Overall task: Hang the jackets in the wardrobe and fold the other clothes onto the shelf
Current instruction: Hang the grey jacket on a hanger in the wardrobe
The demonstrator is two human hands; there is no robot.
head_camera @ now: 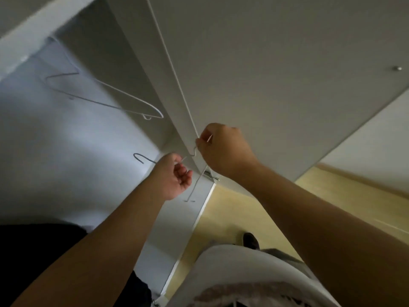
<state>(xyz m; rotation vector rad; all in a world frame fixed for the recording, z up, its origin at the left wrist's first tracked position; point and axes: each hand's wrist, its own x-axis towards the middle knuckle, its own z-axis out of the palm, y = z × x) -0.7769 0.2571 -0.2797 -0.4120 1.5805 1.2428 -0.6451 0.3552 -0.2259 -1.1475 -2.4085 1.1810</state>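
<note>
Head view: looking into an open wardrobe [66, 151]. Both arms are raised at its right front edge.

- Left hand [174, 176]: fingers curled round the neck of a thin wire hanger [150, 160], whose hook pokes out to the left, toward the wardrobe interior.
- Right hand [221, 149]: pinches the same wire just beside the left hand, in front of the door's edge. A further length of wire runs down below the two hands.
- Whether this is one hanger or two tangled together, I cannot tell.
- Likely reason for the two-handed hold: steadying or sorting the hanger, hook kept free, so a jacket can go on it.
- Spare hanger [115, 90]: hangs bare high in the wardrobe's upper left, well apart from the hands. Its rail is too blurred to make out.
- Jackets: none on either hanger.
- Dark cloth [39, 251]: lies low at the wardrobe's left front. It may be one of the clothes, but the kind cannot be told.
- Judgement: early stage, nothing hung yet.

Surface and room:
- White wardrobe walls, dim inside.
- Door [265, 74]: swung open to the right, with a small metal knob [397, 68] near its far edge and a hinge [211, 176] just below the right hand.
- Pale yellow floor [243, 207] below the door.
- No shelf is clearly visible.
</note>
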